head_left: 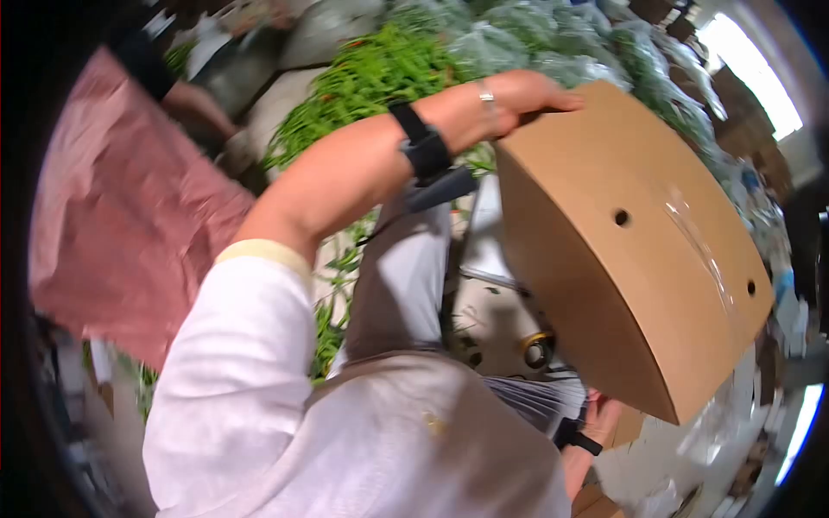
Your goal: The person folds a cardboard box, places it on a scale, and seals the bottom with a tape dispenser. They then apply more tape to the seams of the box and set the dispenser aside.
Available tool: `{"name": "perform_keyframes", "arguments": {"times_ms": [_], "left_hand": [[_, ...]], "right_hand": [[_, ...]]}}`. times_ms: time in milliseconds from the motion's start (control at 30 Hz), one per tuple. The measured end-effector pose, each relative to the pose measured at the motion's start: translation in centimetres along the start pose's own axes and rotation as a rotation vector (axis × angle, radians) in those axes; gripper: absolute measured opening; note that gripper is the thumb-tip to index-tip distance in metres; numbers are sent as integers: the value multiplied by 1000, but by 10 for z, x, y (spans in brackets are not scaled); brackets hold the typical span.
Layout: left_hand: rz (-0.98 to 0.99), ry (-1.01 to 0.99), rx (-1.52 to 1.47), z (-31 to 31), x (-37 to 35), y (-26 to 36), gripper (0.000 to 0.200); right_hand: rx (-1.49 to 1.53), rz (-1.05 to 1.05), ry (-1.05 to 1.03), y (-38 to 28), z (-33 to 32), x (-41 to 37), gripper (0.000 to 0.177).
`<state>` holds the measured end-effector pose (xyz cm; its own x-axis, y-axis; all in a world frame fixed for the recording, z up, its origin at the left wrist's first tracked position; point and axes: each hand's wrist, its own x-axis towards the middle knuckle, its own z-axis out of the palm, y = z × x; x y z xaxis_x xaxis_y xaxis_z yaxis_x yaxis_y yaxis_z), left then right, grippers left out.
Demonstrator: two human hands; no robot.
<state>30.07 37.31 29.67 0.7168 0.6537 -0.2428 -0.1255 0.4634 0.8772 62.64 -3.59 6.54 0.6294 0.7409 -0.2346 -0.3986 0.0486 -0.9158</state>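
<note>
A closed cardboard box (639, 207) with round holes and clear tape is held tilted at the right. My left hand (525, 93) grips its upper corner, fingers bent over the edge; a black band and a metal bracelet are on that arm. At the box's lower edge is my right hand (600, 417), wearing a black wristband. Its fingers are partly hidden behind the box, and it appears to support that edge. Beneath the box lie a white flat object (488, 233) and a dark round item with a yellow rim (537, 350).
Green chili peppers (380, 73) lie heaped on the floor, some scattered near my legs. Plastic bags of greens (553, 39) line the back. At the left are a pink sheet (129, 216) and another person's arm (197, 105), beside full sacks (324, 30).
</note>
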Motion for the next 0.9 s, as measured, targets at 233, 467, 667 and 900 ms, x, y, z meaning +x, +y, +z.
{"name": "perform_keyframes", "arguments": {"times_ms": [233, 467, 667, 900], "left_hand": [[444, 406, 19, 44, -29, -90, 20], [460, 310, -421, 86, -53, -165, 48], [167, 61, -563, 88, -52, -218, 37], [-307, -459, -122, 67, -74, -188, 32]], "right_hand": [[-158, -106, 259, -49, 85, 7, 54], [126, -49, -62, -56, 170, -18, 82], [-282, -42, -194, -69, 231, -3, 71], [-378, 66, -268, -55, 251, 12, 53]]}}
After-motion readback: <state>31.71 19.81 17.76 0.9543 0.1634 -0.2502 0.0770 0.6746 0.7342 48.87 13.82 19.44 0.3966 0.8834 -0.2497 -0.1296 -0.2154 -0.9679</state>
